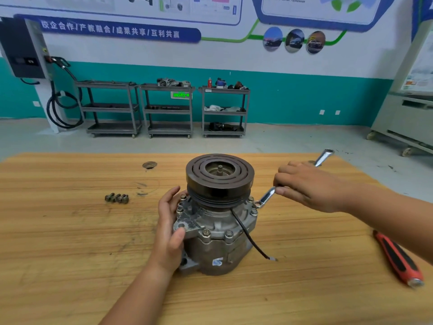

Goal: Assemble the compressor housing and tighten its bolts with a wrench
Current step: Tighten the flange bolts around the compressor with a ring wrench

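A grey metal compressor housing (218,233) stands upright on the wooden table (70,242), with a black pulley (219,177) on top and bolts around its flange. A black wire (248,238) hangs from its front. My left hand (169,221) grips the housing's left side, thumb on a mounting lug. My right hand (309,186) holds a silver wrench (266,198) by the middle; its lower ring end sits at a flange bolt on the right side, and its upper end sticks out behind my hand.
Several loose bolts (116,198) lie on the table to the left of the housing. A red and black tool (398,259) lies near the right edge. A hole (149,164) is in the tabletop at the back. Three grey carts stand by the far wall.
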`<state>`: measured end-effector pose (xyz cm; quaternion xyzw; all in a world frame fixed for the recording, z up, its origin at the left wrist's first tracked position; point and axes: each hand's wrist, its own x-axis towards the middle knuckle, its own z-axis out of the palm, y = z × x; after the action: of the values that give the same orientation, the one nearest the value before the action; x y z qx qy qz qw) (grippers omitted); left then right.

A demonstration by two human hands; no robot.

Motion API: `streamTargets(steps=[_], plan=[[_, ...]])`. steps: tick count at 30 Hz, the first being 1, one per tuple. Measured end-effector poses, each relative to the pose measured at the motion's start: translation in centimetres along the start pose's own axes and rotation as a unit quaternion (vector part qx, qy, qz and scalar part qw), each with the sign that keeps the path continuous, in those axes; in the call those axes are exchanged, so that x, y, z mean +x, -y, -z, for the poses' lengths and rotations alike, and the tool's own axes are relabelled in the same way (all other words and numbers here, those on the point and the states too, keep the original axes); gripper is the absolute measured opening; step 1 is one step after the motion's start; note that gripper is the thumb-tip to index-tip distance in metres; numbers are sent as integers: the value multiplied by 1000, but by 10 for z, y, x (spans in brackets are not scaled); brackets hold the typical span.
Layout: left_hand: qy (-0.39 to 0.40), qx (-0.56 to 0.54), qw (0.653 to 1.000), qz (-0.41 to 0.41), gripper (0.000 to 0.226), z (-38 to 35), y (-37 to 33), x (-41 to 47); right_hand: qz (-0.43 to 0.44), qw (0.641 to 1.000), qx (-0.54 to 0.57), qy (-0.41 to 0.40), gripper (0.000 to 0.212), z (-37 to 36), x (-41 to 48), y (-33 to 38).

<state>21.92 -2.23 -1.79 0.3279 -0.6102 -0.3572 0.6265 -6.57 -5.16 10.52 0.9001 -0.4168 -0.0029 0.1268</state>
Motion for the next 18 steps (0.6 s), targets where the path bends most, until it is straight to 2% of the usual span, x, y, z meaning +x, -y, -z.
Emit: streamTargets(steps=[3, 7, 13, 18], plan=[[6, -6, 1000, 13, 102, 1, 0, -1, 23, 999, 34, 0, 31, 3, 0, -1], [22, -11, 1000, 19, 95, 1, 3, -1, 36, 996, 82, 9, 25, 5, 1, 2], [25, -31, 999, 36, 96, 2, 4, -2, 53, 994, 55, 76, 40, 17, 8, 8], [16, -41, 998, 41, 97, 2, 6, -2, -61, 976, 110, 181, 43, 27, -1, 20]])
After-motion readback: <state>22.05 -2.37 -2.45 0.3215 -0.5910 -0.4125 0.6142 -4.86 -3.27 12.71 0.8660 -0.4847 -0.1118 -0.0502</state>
